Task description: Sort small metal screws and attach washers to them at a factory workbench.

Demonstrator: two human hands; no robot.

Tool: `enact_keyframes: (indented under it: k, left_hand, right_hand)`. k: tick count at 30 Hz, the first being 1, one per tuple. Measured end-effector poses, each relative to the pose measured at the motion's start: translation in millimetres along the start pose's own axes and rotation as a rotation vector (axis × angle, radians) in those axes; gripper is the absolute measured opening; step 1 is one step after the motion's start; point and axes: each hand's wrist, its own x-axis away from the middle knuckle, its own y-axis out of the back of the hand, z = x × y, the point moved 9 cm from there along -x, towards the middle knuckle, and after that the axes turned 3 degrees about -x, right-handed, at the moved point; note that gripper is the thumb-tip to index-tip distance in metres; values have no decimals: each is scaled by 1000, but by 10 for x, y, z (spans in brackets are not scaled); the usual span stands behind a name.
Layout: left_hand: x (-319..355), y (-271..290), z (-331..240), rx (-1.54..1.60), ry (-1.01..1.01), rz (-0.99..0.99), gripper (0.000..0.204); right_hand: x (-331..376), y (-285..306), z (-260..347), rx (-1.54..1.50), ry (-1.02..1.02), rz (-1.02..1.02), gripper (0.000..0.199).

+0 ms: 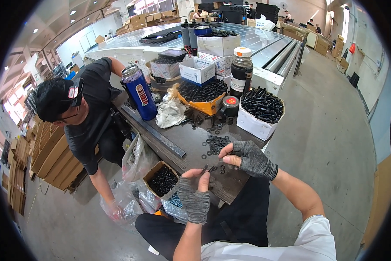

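My left hand, in a grey fingerless glove, pinches a small black bolt above the near edge of a dark work table. My right hand, gloved the same way, is close beside it with thumb and fingers curled over the table, right by the bolt's tip. Whether it holds a part I cannot tell. Several black washers lie scattered on the table just beyond both hands.
A white box of black bolts, an orange bin of bolts, a dark bottle, a blue flask and small cartons crowd the table. A cardboard box of bolts sits below left. A person in black crouches at left.
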Motion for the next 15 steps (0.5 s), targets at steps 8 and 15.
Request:
enact_keyframes:
  k: [8,15]
  left_hand:
    - [-85,-157,-114,-218,-159,87,20]
    - [-125,-98,-30,-97,-11,65,19]
  right_hand:
    - [73,-19,64,295,357,40,23]
    - [152,-179,97,707,342,92,32]
